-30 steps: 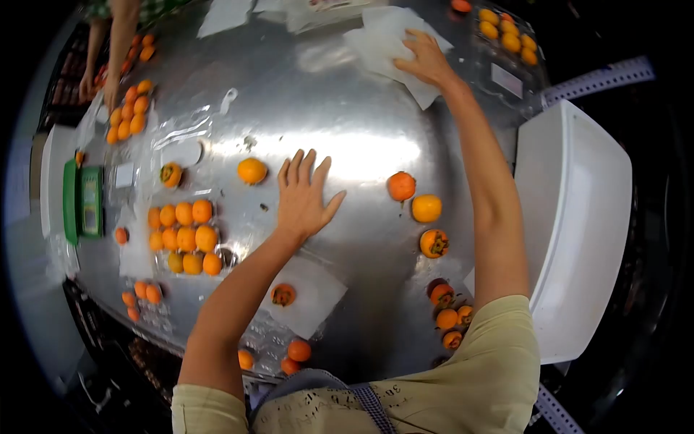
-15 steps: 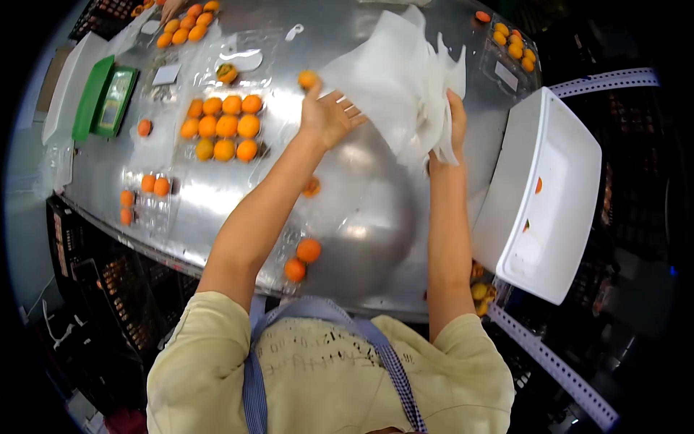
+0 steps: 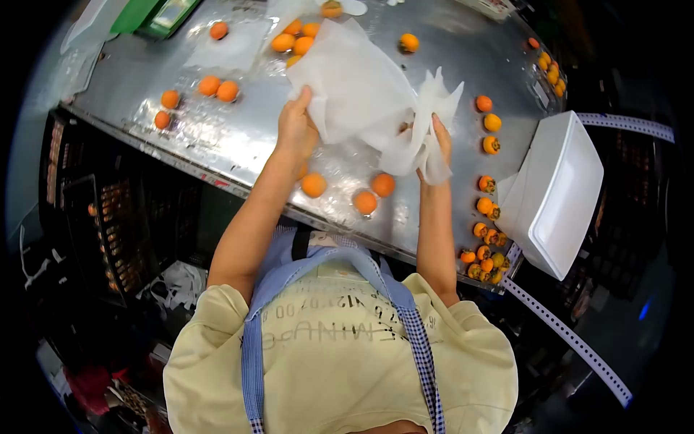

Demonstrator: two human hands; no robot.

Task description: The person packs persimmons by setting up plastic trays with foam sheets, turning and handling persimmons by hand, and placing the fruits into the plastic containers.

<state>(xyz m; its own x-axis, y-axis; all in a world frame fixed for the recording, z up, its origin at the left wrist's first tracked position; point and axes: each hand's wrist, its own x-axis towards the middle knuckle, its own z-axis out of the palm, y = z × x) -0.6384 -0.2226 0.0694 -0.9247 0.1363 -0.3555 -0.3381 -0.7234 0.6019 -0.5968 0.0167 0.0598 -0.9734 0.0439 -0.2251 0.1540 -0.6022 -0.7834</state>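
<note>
My left hand (image 3: 296, 132) pinches the left edge of a thin white foam sheet (image 3: 356, 83), which spreads out over the metal table. Closed around a gathered bunch of white sheets (image 3: 437, 100) is my right hand (image 3: 439, 141); some of its fingers are hidden behind them. Sheet and bunch meet between my hands, and I cannot tell whether they are apart. Just below my left hand lies an orange persimmon (image 3: 313, 184). Two more, one of them this persimmon (image 3: 382, 184), rest on clear plastic near the table's front edge. Other persimmons (image 3: 283, 43) are partly covered behind the sheet.
A white box (image 3: 538, 195) stands at the table's right edge, beside a column of loose persimmons (image 3: 484, 205). A green container (image 3: 155, 16) is at the upper left. Several persimmons (image 3: 209, 85) sit on plastic trays at left. Dark crates (image 3: 108, 239) stand below the table.
My left hand was open with spread fingers; now it grips the sheet's edge. The sheet has been drawn out leftward from the bunch. The camera view has shifted, showing more persimmons at right.
</note>
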